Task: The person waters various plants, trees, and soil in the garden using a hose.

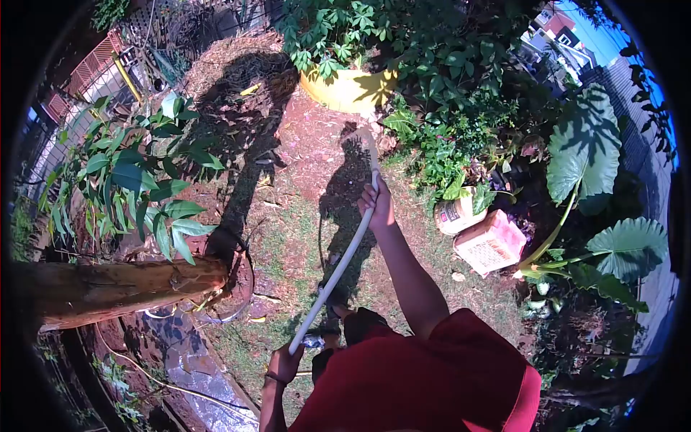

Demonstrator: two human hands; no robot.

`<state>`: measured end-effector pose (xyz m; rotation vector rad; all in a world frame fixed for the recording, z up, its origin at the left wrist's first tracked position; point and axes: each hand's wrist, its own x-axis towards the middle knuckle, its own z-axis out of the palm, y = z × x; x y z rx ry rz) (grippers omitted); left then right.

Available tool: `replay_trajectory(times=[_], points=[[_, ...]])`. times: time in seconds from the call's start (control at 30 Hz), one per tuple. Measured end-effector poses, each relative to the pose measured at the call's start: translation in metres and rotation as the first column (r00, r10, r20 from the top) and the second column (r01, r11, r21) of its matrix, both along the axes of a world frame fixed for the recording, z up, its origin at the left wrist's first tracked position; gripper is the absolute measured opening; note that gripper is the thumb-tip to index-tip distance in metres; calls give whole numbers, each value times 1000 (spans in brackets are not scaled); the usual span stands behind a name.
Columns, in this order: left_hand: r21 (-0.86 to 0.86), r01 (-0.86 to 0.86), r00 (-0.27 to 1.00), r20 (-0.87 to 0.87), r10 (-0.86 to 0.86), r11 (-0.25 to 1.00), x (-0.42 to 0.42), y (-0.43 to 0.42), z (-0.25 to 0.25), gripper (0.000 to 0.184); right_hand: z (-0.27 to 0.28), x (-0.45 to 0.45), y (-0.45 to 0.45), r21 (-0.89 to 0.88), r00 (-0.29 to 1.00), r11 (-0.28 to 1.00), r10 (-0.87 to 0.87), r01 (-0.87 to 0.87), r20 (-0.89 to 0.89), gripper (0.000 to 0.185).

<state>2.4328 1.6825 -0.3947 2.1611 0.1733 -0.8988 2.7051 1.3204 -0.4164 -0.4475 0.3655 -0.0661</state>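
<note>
A pale garden hose point(332, 279) runs up through the middle of the view, held in both hands. My right hand point(379, 204) is wrapped around it close to its far end, arm stretched forward. Lower down, my left hand point(283, 363), with a dark band at the wrist, grips the same hose nearer my body. From the hose's tip a faint spray of water point(371, 147) seems to come out toward the ground ahead. Beyond the tip stands a yellow curved planter point(349, 91) with leafy plants in it.
A thick tree trunk point(137, 284) juts in from the left, near a leafy shrub point(151, 173). Right of me are a pale red-and-white box point(491, 245), a round tub point(459, 213) and big-leaved plants point(586, 147). Wet paving point(205, 371) lies lower left, beside patchy grass point(288, 252).
</note>
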Motion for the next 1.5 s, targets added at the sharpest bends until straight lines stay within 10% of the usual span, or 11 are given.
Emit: replay_trajectory(times=[0.23,0.77,1.23,1.5], points=[[-144,-9,997,72,19,990,-18,-14,14,38,28,-33,-28,-12,983,999,49,-48,176,30],[-86,44,998,39,-41,995,-42,11,-9,45,30,-39,-7,-181,991,977,-127,115,-53,19],[-492,-271,954,-25,298,827,47,-19,-108,17,-23,107,-52,-141,971,986,-117,89,-207,22],[-441,-325,906,107,408,837,177,-62,-12,12,-12,216,-107,-12,983,999,-37,35,-178,33]])
